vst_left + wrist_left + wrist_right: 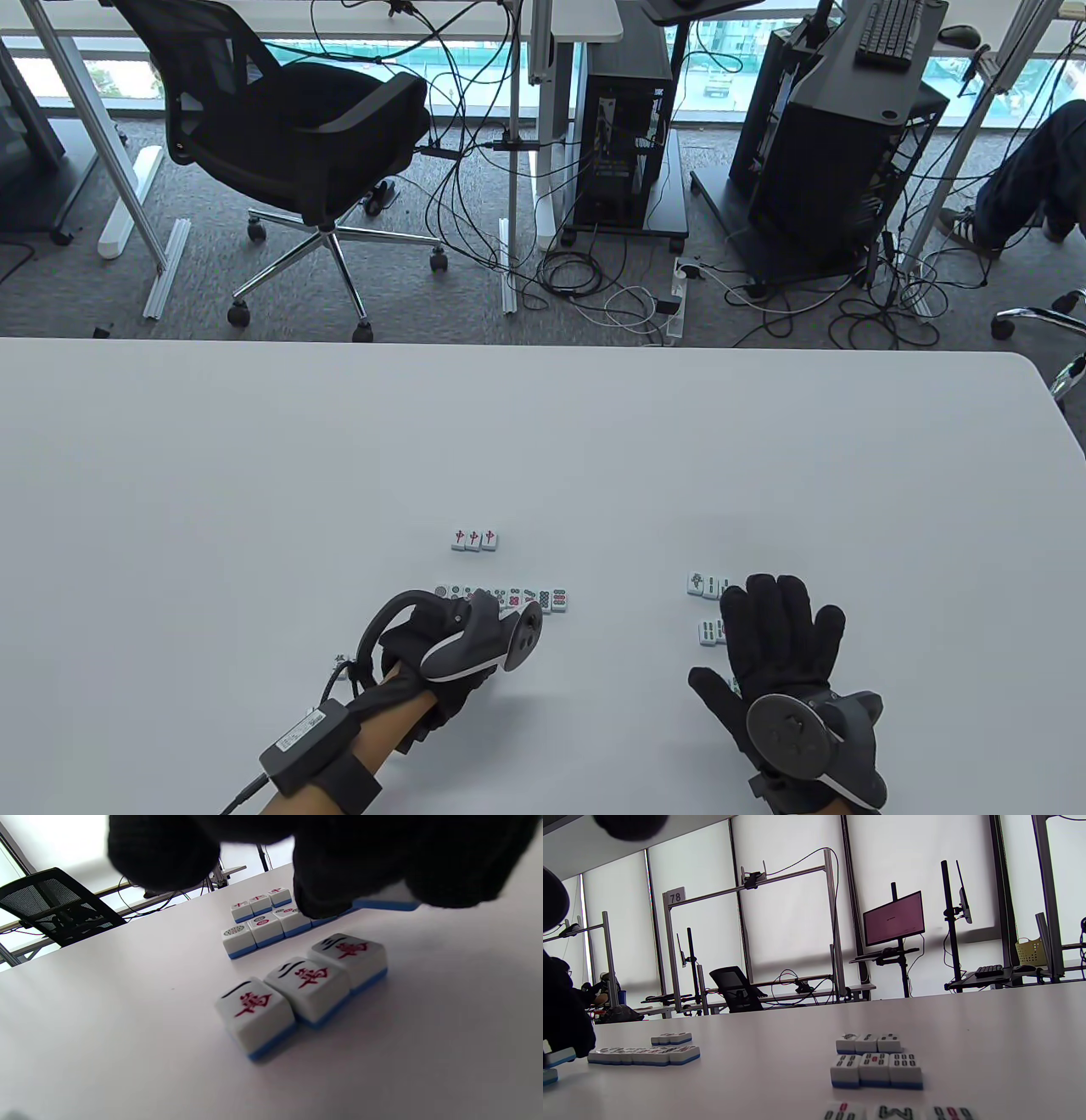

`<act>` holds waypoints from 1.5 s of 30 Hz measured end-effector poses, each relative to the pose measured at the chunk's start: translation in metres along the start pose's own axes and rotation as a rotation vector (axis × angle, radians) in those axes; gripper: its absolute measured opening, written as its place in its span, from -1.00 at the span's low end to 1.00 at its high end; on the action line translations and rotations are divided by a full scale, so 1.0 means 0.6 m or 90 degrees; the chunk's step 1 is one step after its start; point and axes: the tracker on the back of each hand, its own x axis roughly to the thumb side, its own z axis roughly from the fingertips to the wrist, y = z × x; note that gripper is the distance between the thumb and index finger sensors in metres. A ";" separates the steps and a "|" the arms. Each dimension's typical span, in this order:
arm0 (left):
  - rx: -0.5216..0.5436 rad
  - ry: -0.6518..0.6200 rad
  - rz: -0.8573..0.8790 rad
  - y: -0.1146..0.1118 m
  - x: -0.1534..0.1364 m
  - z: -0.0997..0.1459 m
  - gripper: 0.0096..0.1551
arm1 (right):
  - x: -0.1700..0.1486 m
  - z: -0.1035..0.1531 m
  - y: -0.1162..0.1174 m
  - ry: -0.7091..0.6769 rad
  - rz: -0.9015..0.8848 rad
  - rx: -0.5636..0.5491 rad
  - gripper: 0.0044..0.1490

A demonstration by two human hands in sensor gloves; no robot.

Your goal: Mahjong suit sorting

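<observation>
- A broad white table [254, 475] with a rounded far right corner is seen to carry every tile, all in its near half.
- The right hand [785, 654] in a black sensor glove is laid flat, fingers straight and spread, gripping nothing; its fingertips reach over the bamboo tiles.
- The left hand [450, 645] in a black glove is curled over the near end of the circle row, and a white, blue-backed tile [384, 899] is pinched between its fingertips [318, 897].
- A long row of white circle-suit mahjong tiles [509, 598] is set side by side left of centre, partly hidden by the left hand.
- Bamboo-suit tiles in short rows [876, 1069] are lined up on the right, one row behind another.
- Three character-suit tiles with red glyphs [303, 982] are placed touching in a row nearest the left wrist.
- Three red-marked tiles [474, 538] are ranged together just beyond the circle row.
</observation>
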 end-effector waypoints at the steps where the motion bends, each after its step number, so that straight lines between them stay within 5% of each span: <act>1: -0.001 0.000 -0.007 -0.002 0.002 0.000 -0.30 | 0.000 0.000 0.000 -0.001 -0.001 0.000 0.08; 16: 0.040 0.004 -0.086 -0.019 -0.009 0.022 -0.22 | 0.005 0.001 0.003 -0.011 0.003 0.006 0.08; 25: 0.083 0.058 -0.117 0.006 -0.118 0.080 -0.23 | 0.004 0.001 0.002 -0.004 0.003 0.001 0.08; 32: 0.039 0.082 -0.126 -0.046 -0.180 0.112 -0.23 | 0.002 0.001 0.001 0.003 0.010 0.002 0.08; 45: -0.037 0.073 -0.099 -0.109 -0.168 0.092 -0.29 | 0.001 0.000 0.008 0.006 0.034 0.015 0.09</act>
